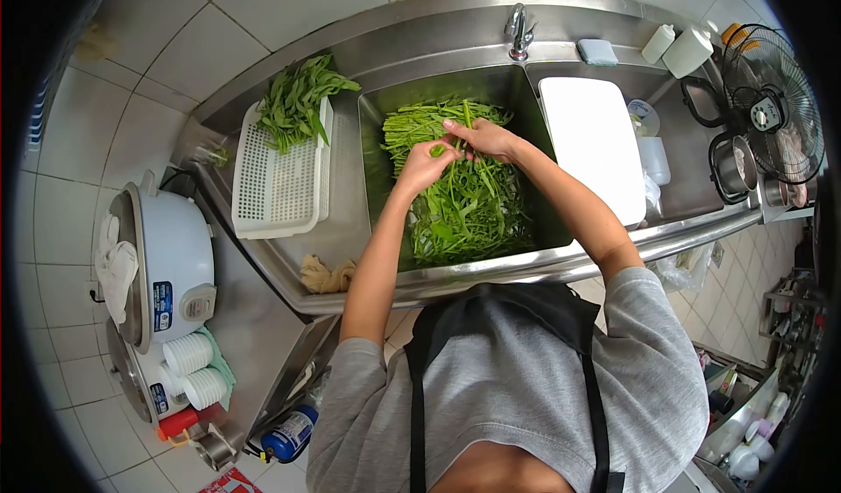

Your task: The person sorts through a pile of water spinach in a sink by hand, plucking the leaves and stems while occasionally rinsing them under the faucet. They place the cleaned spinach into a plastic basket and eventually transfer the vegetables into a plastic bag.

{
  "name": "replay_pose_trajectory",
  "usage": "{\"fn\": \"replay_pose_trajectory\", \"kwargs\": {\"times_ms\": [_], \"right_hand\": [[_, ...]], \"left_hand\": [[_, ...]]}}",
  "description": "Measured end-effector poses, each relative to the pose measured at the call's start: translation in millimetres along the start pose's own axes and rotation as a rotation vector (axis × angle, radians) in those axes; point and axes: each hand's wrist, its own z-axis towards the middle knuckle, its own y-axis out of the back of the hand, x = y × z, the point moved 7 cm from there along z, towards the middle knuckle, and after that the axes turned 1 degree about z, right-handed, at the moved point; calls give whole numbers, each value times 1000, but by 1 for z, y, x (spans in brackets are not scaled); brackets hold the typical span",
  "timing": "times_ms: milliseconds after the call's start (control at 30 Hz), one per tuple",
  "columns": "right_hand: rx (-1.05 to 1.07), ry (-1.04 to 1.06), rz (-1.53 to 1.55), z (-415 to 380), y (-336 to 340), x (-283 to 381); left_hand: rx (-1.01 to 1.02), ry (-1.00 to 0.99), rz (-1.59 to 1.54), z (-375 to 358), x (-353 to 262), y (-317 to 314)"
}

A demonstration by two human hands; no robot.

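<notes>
Long leafy green vegetables (469,217), with hollow-looking stems like water spinach, fill the left sink basin (375,186). Over them my left hand (425,169) pinches some green stems, its fingers closed. My right hand (491,140) is right beside it, thumb and fingers closed on the same stems. The two hands nearly touch at the fingertips. On the drainboard to the left, a white perforated basket (279,185) carries a bunch of picked leafy greens (300,99) at its far end.
A faucet (519,33) rises behind the basin. At right lie a white board (591,147), a sponge (597,52), bottles (688,52) and a fan (771,112). A cloth (327,275) rests near the front edge; a large rice cooker (180,261) stands left.
</notes>
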Motion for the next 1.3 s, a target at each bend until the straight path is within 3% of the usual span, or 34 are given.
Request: {"fn": "replay_pose_trajectory", "kwargs": {"times_ms": [67, 200, 267, 400, 533, 567, 667, 733, 800, 900, 1033, 1300], "right_hand": [[20, 18, 15, 0, 1, 0], [8, 73, 62, 6, 0, -4], [1, 0, 245, 9, 6, -11], [-131, -118, 567, 18, 33, -32], [-311, -172, 782, 27, 64, -53], [-354, -178, 774, 29, 70, -57], [-388, -152, 726, 34, 73, -63], [-386, -169, 728, 41, 64, -68], [-387, -189, 708, 43, 49, -68], [-460, -194, 628, 49, 31, -72], [-472, -182, 516, 26, 20, -50], [-413, 9, 153, 23, 47, -26]], "left_hand": [[-79, -47, 9, 4, 2, 4], [-257, 79, -226, 5, 16, 15], [-333, 89, -348, -1, 20, 21], [-366, -120, -387, -9, 21, 30], [-330, 10, -345, -27, 19, 43], [-330, 78, -255, -28, 21, 48], [-310, -291, 85, -40, -33, 32], [-160, -218, 294, -34, -38, 4], [-145, -123, 602, -30, -43, -19], [-362, -309, 818, -9, -20, -34], [-298, -186, 783, -3, -11, -25], [144, 101, 60, -7, 4, -1]]}}
